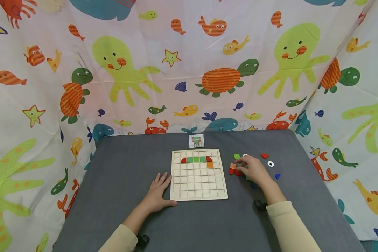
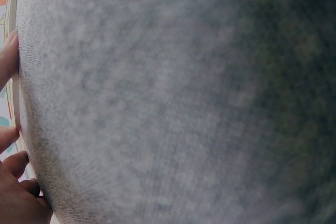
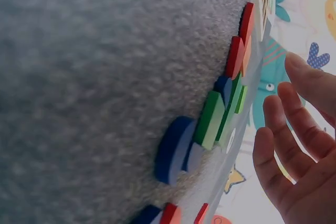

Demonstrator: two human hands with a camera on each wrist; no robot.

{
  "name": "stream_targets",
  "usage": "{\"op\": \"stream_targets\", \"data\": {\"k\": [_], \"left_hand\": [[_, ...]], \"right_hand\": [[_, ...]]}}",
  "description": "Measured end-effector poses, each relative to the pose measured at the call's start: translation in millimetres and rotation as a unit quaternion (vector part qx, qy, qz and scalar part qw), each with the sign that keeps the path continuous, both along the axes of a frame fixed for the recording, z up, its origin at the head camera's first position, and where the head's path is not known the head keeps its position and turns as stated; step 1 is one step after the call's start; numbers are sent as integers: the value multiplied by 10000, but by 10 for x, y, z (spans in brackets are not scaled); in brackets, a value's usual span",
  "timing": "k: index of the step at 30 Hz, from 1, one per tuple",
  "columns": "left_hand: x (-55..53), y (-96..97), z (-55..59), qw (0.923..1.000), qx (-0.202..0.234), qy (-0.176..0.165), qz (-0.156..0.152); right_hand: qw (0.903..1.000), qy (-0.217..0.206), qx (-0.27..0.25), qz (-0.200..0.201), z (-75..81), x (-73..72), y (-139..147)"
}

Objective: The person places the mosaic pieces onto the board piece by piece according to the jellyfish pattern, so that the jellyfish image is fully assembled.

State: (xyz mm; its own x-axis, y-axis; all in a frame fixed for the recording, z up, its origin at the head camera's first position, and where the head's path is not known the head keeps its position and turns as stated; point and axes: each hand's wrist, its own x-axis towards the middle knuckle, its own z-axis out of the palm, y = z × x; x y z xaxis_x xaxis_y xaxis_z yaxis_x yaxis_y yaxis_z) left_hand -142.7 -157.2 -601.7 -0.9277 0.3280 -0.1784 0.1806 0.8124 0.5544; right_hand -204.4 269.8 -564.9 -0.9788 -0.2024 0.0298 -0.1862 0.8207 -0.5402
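A pale wooden grid board lies on the grey table. Near its top run a red curved piece, three green squares and another red curved piece, with an orange square below the right end. My left hand rests at the board's left edge, fingers spread and thumb by the lower corner. Over a loose pile of coloured pieces right of the board hovers my right hand. In the right wrist view its fingers are loosely bent, apart from the pieces, holding nothing. Part of the pile is hidden beneath it.
A small picture card lies behind the board. Right of the pile are a red piece, a white ring and a blue piece. A cloth printed with sea animals hangs around the table.
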Motion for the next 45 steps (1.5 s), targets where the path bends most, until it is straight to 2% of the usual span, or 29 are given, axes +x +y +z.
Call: {"op": "stream_targets", "data": {"k": [12,18,25,34,40,45], "left_hand": [[-6,4,20,10000,-7,12,-11],[-5,7,25,10000,-5,49,-46],[-3,11,32,10000,-35,36,-46],[2,12,15,10000,-53,6,20],[3,17,17,10000,-59,10,9],[3,21,13,10000,-34,54,6]], "right_hand": [[9999,-125,-55,-51,-101,110,19],[9998,-105,103,-100,-140,121,19],[9987,-300,381,-146,-151,103,-7],[9979,-237,594,72,-164,86,-30],[9970,-3,718,285,-162,93,-46],[9981,-6,595,183,-149,108,-47]]}}
